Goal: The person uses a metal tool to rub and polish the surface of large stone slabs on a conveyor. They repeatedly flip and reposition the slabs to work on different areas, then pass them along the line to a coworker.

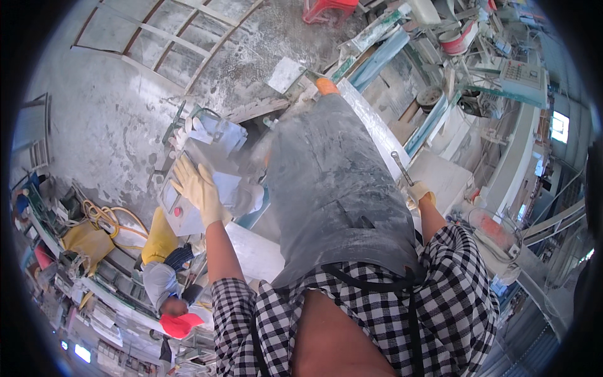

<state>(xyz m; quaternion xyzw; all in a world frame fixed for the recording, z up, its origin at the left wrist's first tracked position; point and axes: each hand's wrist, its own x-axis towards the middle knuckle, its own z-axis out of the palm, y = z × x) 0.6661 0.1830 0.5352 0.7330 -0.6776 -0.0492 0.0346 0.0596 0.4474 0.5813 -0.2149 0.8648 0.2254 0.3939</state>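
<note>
Now | left hand (198,188) flat on dusty machine (210,173) | right hand (419,193) gripping metal rod (402,168)

A stone-cutting workshop — dusty concrete floor (119,119), pale slabs (377,129), cutting machine (207,169) — white grit everywhere.

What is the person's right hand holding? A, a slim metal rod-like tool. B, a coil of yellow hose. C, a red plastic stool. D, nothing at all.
A: the gloved right hand is closed around the lower end of a slim metal tool that sticks up past the grey apron.
</note>
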